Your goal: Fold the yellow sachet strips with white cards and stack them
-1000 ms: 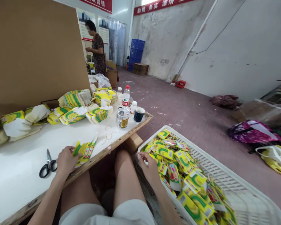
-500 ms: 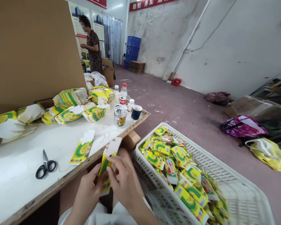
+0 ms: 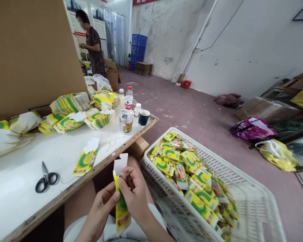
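Above my lap, both hands hold a yellow-and-green small carton [image 3: 122, 215] whose white end flaps stand up at the top. My left hand [image 3: 104, 205] grips its left side, thumb across the front. The fingers of my right hand [image 3: 133, 188] close on the upper right edge, just below the flaps. Whether anything is inside the carton cannot be seen. Another flat carton [image 3: 87, 159] with white flaps lies near the table edge. Black-handled scissors [image 3: 46, 178] rest on the white table [image 3: 17, 188], left of it.
A white plastic basket [image 3: 252, 198] holding many filled-looking cartons [image 3: 192, 178] stands at my right. Stacks of flat cartons [image 3: 70, 102] line the table's back by a cardboard sheet [image 3: 30, 50]. A bottle [image 3: 129, 99], clear jar [image 3: 126, 121] and dark mug [image 3: 143, 117] stand at the corner. A person [image 3: 93, 47] stands beyond.
The carton has turned more upright and its printed front shows more. My right fingers have shifted up near its flaps. The whole view has swung slightly to the right.
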`<state>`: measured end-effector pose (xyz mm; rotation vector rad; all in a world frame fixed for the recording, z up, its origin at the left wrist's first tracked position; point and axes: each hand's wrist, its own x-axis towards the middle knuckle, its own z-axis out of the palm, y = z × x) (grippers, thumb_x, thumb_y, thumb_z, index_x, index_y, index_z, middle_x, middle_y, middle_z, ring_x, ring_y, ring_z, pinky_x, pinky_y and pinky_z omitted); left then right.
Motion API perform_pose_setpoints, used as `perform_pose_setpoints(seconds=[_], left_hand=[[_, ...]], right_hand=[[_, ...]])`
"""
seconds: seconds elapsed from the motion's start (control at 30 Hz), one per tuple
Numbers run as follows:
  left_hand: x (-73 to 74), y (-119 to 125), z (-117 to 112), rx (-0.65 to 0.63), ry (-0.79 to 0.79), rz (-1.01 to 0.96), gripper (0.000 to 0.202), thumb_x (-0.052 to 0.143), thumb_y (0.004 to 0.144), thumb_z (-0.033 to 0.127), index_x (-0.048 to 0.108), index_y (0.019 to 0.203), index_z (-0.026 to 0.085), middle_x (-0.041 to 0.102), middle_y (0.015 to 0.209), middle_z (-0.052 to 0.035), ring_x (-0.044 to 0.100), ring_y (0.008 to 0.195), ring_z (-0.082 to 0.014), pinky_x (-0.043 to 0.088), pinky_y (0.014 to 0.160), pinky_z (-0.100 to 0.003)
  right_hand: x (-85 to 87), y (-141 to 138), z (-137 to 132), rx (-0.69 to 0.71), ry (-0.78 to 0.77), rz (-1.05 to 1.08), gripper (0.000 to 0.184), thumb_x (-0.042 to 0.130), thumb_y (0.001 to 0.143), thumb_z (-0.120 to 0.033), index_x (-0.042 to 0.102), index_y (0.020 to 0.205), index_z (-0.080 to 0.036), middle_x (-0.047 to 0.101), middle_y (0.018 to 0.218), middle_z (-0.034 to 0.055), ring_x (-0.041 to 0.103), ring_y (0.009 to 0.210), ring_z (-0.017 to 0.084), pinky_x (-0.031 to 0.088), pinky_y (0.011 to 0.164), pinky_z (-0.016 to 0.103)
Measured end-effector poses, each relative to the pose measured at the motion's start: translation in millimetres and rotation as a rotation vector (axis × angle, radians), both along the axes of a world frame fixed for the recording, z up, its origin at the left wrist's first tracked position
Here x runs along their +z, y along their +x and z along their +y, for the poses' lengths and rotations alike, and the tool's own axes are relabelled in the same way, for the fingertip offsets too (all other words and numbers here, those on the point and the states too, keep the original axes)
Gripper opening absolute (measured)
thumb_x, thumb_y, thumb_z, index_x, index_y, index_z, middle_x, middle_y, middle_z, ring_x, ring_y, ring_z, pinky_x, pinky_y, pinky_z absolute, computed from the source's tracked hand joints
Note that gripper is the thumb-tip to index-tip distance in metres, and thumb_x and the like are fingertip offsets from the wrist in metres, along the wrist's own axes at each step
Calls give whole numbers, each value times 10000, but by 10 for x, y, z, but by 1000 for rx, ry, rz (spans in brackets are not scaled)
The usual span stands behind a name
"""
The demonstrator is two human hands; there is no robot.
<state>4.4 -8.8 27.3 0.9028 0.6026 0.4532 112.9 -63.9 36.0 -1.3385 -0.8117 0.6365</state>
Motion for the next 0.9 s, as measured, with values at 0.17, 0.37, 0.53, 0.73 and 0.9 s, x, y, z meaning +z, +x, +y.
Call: perform_pose_setpoints(seconds=[0.17, 0.37, 0.53, 0.73, 0.9], left_hand=[[-89, 10, 73, 123, -4, 19, 453, 863, 652, 433, 738, 1020, 200, 806, 887, -69, 745, 886, -295, 598, 771, -363], [-221, 32, 97, 147, 261, 139, 480, 772, 765, 457, 583, 1138, 221, 780, 931, -65, 746, 890, -268, 608, 769, -341], [-98, 49, 50, 155, 396, 137, 678, 707, 838, 409, 338, 1384, 253, 731, 1066, -98, 713, 1031, -271, 588, 845, -345], [26, -93, 156, -180, 301, 79, 509, 614, 927, 346, 360, 1362, 267, 711, 1132, -98, 680, 1079, -264, 565, 821, -316], [0, -91, 91, -263, 178, -7, 390, 688, 883, 281, 413, 1161, 284, 745, 1029, -51, 718, 971, -243, 560, 719, -277]], right_hand=[[-12, 61, -58, -99, -21, -124, 269, 599, 881, -282, 595, 1141, -211, 598, 944, 36, 549, 764, 164, 475, 687, 268], [-129, 156, -136, -41, -142, -152, 242, 554, 928, -320, 593, 731, -184, 550, 680, -15, 506, 635, 137, 405, 566, 225], [-161, 240, -210, -56, -44, -62, 306, 590, 902, -308, 555, 1191, -217, 636, 947, 26, 565, 701, 142, 461, 623, 236], [-105, 350, -327, 125, -57, -80, 267, 597, 903, -370, 629, 1123, -222, 631, 881, 12, 540, 646, 132, 431, 573, 231], [-85, 422, -374, 164, -71, -82, 293, 520, 963, -397, 662, 808, -193, 625, 749, 5, 561, 650, 140, 441, 609, 245]])
